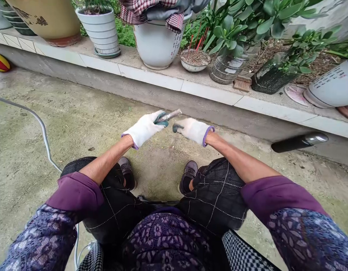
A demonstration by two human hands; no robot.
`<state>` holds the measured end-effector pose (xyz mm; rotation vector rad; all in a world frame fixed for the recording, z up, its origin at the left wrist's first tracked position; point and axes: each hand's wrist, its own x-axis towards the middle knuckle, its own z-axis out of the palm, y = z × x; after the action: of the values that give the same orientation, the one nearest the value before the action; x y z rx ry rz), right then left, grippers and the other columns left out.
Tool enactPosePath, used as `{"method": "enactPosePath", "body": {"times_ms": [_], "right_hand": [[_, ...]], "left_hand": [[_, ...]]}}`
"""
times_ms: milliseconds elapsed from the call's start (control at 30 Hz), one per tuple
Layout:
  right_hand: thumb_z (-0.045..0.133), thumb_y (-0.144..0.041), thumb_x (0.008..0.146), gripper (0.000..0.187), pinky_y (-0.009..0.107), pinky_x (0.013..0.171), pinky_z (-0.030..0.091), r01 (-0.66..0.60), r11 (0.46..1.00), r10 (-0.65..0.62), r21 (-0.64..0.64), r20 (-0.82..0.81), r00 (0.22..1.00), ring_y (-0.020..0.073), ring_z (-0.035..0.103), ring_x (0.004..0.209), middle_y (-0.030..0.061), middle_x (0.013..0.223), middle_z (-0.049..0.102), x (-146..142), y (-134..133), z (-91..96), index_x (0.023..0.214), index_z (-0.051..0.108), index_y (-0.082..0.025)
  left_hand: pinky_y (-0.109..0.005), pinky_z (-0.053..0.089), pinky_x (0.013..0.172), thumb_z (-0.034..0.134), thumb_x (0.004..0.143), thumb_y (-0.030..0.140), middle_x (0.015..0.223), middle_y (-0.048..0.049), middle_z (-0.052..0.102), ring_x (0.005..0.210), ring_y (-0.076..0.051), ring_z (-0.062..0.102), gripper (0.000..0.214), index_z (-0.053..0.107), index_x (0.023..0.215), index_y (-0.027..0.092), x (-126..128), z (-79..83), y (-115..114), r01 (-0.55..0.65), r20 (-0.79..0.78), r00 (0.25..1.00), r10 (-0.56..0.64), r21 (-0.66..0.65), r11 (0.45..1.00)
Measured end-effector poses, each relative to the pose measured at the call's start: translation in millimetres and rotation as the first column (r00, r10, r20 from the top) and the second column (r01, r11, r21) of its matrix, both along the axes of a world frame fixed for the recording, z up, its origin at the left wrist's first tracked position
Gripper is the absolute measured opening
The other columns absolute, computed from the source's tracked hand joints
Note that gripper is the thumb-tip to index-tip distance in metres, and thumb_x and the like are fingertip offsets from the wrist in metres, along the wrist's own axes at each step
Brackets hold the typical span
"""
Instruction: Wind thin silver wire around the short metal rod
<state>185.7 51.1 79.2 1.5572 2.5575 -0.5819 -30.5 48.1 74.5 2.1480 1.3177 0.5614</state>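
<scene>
Both my hands wear white work gloves with green fingertips and purple cuffs, held out over the concrete ground in front of my knees. My left hand (145, 128) is closed round a short grey metal rod (171, 115) that sticks out to the upper right. My right hand (192, 130) is just right of the rod's end, fingers curled toward it with nothing visibly in them; a small gap separates it from the rod. My feet in dark shoes (188, 175) rest below.
A tiled ledge (151, 77) runs across the back with several flower pots (102, 32) and plants, one pot draped with checked cloth. A grey cable (42, 130) curves at left. A dark cylindrical handle (299, 142) juts in at right.
</scene>
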Motion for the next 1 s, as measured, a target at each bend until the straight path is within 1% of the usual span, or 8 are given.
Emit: {"method": "enactPosePath", "body": {"times_ms": [100, 200, 400, 467, 533, 700, 867, 1000], "right_hand": [[0.048, -0.027, 0.099, 0.027, 0.032, 0.069, 0.04, -0.096, 0.995, 0.096, -0.01, -0.009, 0.995, 0.0207, 0.064, 0.079, 0.0065, 0.091, 0.075, -26, -24, 5.5, 0.103, 0.074, -0.023], [0.042, -0.029, 0.102, 0.033, 0.034, 0.068, 0.039, -0.131, 0.991, 0.131, 0.003, 0.035, 0.991, 0.0241, 0.066, 0.08, 0.0094, 0.091, 0.075, -42, -39, 14.8, 0.107, 0.073, -0.021], [0.041, -0.03, 0.102, 0.037, 0.033, 0.067, 0.037, -0.122, 0.988, 0.115, 0.095, 0.078, 0.99, 0.0245, 0.067, 0.083, 0.0115, 0.1, 0.077, -31, -26, 24.4, 0.119, 0.072, -0.018], [0.041, -0.028, 0.102, 0.037, 0.033, 0.067, 0.038, -0.042, 0.991, 0.035, 0.13, 0.052, 0.998, 0.0245, 0.066, 0.084, 0.0124, 0.102, 0.076, -19, -12, 24.4, 0.118, 0.073, -0.017], [0.042, -0.027, 0.101, 0.036, 0.032, 0.068, 0.04, 0.062, 0.984, -0.061, 0.167, -0.009, 0.998, 0.0238, 0.065, 0.084, 0.0124, 0.101, 0.076, -7, 2, 22.6, 0.117, 0.073, -0.017], [0.045, -0.026, 0.1, 0.033, 0.029, 0.071, 0.041, 0.112, 0.982, -0.107, 0.152, -0.043, 0.993, 0.0209, 0.065, 0.086, 0.0106, 0.101, 0.076, 0, 14, 11.4, 0.114, 0.073, -0.015], [0.042, -0.028, 0.103, 0.033, 0.031, 0.067, 0.038, -0.036, 0.996, 0.031, 0.084, 0.06, 0.998, 0.021, 0.064, 0.08, 0.0088, 0.097, 0.075, -30, -13, 7.4, 0.112, 0.072, -0.02], [0.046, -0.028, 0.103, 0.029, 0.032, 0.065, 0.035, -0.126, 0.99, 0.117, 0.068, 0.122, 0.986, 0.0211, 0.064, 0.077, 0.0082, 0.092, 0.074, -45, -31, 16.6, 0.113, 0.072, -0.022]], "left_hand": [[-0.032, 0.051, 0.082, 0.055, 0.096, 0.035, 0.104, -0.0073, 0.075, 0.087, -0.02, 0.068, 0.038, 0.065, 0.128, 0.018, -10, -0.7, 9, -0.06, -0.169, 0.983, 0.064, 0.029, 0.998], [-0.035, 0.051, 0.08, 0.053, 0.097, 0.036, 0.103, -0.0106, 0.075, 0.087, -0.025, 0.071, 0.037, 0.065, 0.129, 0.02, -17, -6.2, 12, -0.052, -0.469, 0.88, 0.074, 0.059, 0.997], [-0.034, 0.05, 0.075, 0.047, 0.098, 0.025, 0.104, -0.0134, 0.075, 0.09, -0.027, 0.073, 0.034, 0.066, 0.126, 0.023, -8, -29.3, 1, 0.254, -0.75, 0.632, -0.195, -0.037, 0.966], [-0.033, 0.05, 0.073, 0.051, 0.097, 0.028, 0.105, -0.0117, 0.075, 0.089, -0.026, 0.072, 0.032, 0.067, 0.124, 0.024, -1, -26.8, -6, 0.303, -0.715, 0.651, -0.254, -0.063, 0.951], [-0.031, 0.049, 0.074, 0.054, 0.096, 0.034, 0.103, -0.008, 0.075, 0.087, -0.024, 0.071, 0.031, 0.067, 0.122, 0.024, 4, -17.0, -11, 0.273, -0.602, 0.76, -0.246, -0.049, 0.961], [-0.028, 0.049, 0.078, 0.057, 0.093, 0.034, 0.1, -0.0052, 0.074, 0.085, -0.018, 0.067, 0.032, 0.066, 0.121, 0.019, 1, 9.9, -10, 0.061, -0.18, 0.982, -0.057, 0.017, 0.998], [-0.03, 0.047, 0.073, 0.057, 0.093, 0.031, 0.091, -0.0067, 0.073, 0.076, -0.018, 0.064, 0.028, 0.068, 0.116, 0.017, -15, 12.7, 10, -0.085, -0.282, 0.956, 0.085, 0.012, 0.996], [-0.033, 0.048, 0.073, 0.054, 0.096, 0.031, 0.094, -0.0117, 0.074, 0.082, -0.024, 0.069, 0.031, 0.067, 0.122, 0.019, -25, -0.6, 21, -0.061, -0.592, 0.803, 0.072, 0.039, 0.997]]}}
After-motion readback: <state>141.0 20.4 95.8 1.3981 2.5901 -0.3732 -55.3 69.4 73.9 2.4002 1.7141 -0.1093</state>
